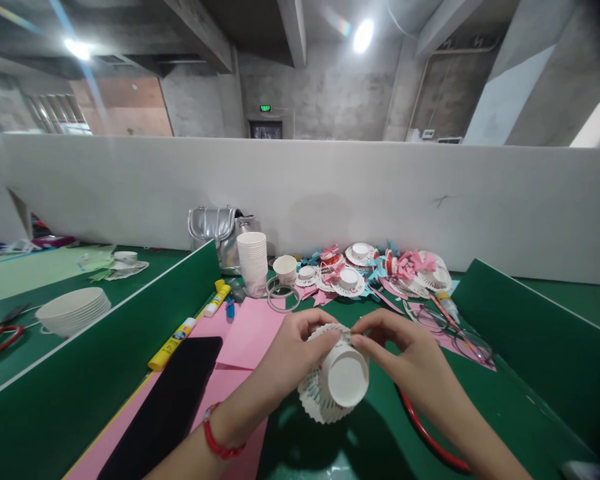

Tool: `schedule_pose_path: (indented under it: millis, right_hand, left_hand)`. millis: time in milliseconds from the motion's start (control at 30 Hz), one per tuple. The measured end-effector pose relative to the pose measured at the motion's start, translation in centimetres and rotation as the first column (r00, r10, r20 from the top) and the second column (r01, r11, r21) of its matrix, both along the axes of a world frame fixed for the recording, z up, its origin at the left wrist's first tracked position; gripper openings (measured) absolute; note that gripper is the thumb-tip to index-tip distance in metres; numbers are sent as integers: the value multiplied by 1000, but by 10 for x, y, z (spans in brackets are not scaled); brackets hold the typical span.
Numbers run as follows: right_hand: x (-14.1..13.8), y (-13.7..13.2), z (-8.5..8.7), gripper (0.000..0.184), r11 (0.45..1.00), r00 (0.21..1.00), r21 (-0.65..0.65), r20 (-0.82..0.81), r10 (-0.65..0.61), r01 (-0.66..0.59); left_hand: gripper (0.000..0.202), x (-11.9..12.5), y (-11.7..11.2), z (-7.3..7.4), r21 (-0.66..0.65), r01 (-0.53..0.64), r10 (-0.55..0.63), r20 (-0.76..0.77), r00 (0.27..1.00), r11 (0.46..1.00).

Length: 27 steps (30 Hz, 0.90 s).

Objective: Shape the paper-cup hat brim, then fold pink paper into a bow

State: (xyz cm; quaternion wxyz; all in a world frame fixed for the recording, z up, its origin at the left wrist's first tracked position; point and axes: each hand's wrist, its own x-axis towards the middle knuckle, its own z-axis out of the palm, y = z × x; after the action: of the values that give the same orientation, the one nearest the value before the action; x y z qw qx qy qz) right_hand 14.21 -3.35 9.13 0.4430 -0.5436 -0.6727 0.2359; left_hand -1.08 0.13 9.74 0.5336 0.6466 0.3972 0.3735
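A white paper cup [347, 379] with a scalloped, slit paper rim [325, 404] hangs above the green table, its round base facing me. My left hand [307, 343] grips the frilled rim from the left, thumb laid over its upper part. At the upper right edge, beside the cup wall, the fingertips of my right hand [387, 337] pinch the rim. Whether a small piece sits between those fingertips is hidden. A red curved handle [425, 430] lies on the table, partly under my right forearm.
Pink paper [250, 327], a black flat object [165, 407] and a glue stick [173, 343] lie left. Stacked paper cups [253, 263], a tape roll [283, 297] and finished paper-cup crafts [350, 280] stand behind. Glasses [450, 333] lie right. Green dividers [105, 347] flank the workspace.
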Motion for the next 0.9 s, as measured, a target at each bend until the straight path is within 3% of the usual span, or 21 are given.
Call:
schedule_pose_path:
  millis: [400,700,900]
  right_hand:
    - [3,-3,4,10,998,993,43,109,36,-41]
    - [4,-4,5,9,993,987,93,147,58,-72]
    - [2,-3,1,10,998,992,57,121,22,-29]
  left_hand:
    - [8,-4,2,0,-6,15,-15,-13,1000,1000]
    - [10,-9,1,-1,38,169,-170,28,985,985]
    - [10,-8,1,-2,74,193,-194,4,981,978]
